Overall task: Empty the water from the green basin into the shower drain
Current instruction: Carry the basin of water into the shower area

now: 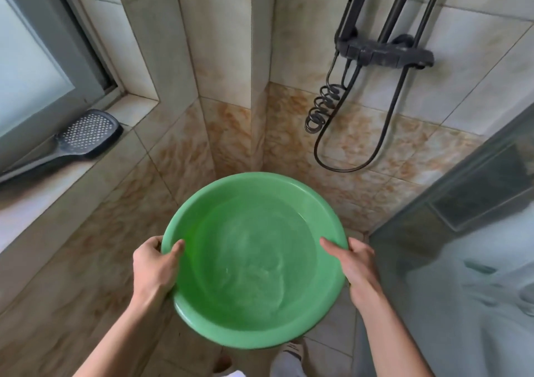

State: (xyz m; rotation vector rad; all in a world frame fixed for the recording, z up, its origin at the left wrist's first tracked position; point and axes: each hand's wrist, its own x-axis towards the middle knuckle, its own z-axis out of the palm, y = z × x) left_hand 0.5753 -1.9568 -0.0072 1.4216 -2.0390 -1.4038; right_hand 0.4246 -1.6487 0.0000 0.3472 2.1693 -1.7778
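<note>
Between both hands, the green basin [254,261] is held level by its rim: left hand [153,267] and right hand [358,267] fingers curled underneath, thumbs inside; no drain is seen.

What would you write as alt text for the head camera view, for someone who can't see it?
Two bare hands, the left hand and right hand, grip opposite rims of a green basin holding shallow water, held level inside a tiled shower. A black shower fixture with a looped hose hangs on the wall ahead, and a black shower head lies on the window ledge at left.
</note>
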